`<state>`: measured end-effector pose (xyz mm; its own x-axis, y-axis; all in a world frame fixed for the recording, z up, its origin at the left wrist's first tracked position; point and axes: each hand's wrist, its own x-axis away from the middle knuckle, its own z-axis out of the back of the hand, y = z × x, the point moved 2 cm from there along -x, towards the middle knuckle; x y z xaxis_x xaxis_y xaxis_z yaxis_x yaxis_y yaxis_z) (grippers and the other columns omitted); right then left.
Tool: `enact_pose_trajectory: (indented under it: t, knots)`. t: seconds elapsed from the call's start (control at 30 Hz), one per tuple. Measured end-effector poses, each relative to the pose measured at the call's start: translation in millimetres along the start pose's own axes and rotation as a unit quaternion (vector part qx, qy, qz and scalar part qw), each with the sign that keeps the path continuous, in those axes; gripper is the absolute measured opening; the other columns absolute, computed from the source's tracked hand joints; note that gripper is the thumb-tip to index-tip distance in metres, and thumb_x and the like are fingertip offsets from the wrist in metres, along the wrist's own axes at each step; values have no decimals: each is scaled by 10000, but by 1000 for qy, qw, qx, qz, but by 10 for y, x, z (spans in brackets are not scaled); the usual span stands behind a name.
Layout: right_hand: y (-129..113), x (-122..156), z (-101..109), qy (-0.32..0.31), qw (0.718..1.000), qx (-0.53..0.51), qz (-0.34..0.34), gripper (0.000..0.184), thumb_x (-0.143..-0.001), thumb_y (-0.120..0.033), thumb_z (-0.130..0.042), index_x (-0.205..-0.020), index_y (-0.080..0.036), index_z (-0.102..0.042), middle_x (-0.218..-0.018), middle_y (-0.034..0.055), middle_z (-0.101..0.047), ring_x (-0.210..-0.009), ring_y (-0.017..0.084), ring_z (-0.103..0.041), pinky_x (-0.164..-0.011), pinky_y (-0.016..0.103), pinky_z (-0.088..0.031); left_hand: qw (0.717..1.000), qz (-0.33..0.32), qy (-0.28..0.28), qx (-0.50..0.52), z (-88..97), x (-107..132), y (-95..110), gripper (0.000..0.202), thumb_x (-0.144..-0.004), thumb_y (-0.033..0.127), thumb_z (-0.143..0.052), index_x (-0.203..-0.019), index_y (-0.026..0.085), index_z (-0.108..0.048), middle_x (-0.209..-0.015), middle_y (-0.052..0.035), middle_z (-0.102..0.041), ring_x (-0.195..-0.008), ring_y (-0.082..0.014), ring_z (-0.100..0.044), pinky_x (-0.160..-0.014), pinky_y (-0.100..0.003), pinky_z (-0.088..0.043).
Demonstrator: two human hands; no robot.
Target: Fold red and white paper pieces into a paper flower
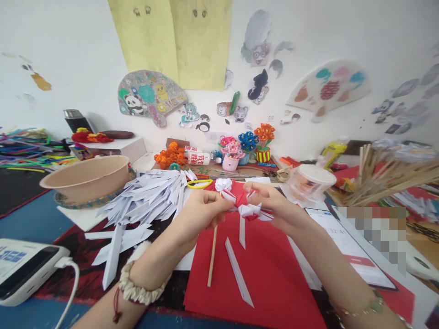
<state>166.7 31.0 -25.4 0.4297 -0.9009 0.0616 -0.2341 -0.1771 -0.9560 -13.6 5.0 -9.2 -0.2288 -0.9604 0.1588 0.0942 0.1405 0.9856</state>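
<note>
Between my two hands, above a red paper sheet (pixel 267 278), is a red and white folded-paper piece (pixel 247 208). My left hand (pixel 209 208) pinches its left side with thumb and fingers. On its right side, the fingers of my right hand (pixel 270 201) are closed on the paper. A thin wooden stick (pixel 212 258) slants down below my left hand; whether it joins the folded piece is hidden. Two folded white paper strips lie on the red sheet, one a slanted strip (pixel 239 273) and one a shorter strip (pixel 242 233). Just behind the hands shows a white paper flower (pixel 223 184).
A heap of folded white strips (pixel 151 196) lies to the left, beside a beige basin (pixel 87 178). At right are a phone (pixel 353 249), a lidded plastic cup (pixel 313 180) and bundled sticks (pixel 380 178). A white charging device (pixel 29 269) with a cable sits front left. Flower pots (pixel 231 163) stand behind.
</note>
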Motion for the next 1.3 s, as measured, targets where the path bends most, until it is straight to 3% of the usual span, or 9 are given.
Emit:
enact_pose_trajectory:
  t: [0.4,0.63,0.83,1.3]
  knots:
    - [-9,31,59,-51,996,62,43,423,-708,-327,-882,-858,-206,-506,-634,-21,-692,-503,98,-563,-484,204,-354,999,-22,-14,-25,45,-104,-71,366,-671,467,-783,-597,156,-604,-495,28,-552,-455,-78,-465,-454,-204,-348]
    - [1,16,69,-39,995,85,37,460,-678,-332,-896,-864,-213,-493,-652,-13,-690,-507,107,-557,-480,214,-352,1000,-5,-8,-25,32,-152,-130,258,-721,348,-755,-613,146,-636,-468,20,-562,-444,-90,-503,-451,-202,-391]
    - [15,13,78,-27,993,106,33,416,-698,-293,-880,-871,-212,-511,-593,-41,-649,-466,89,-497,-440,206,-264,1000,-2,4,-22,4,-130,-103,270,-775,247,-706,-547,136,-615,-449,8,-576,-401,-77,-512,-422,-181,-374]
    - [14,24,46,3,998,59,15,411,-653,-264,-890,-852,-209,-535,-559,-47,-651,-481,114,-573,-465,213,-338,999,46,3,-21,-18,-113,-77,336,-790,193,-668,-477,149,-552,-413,22,-545,-331,-60,-479,-358,-168,-337]
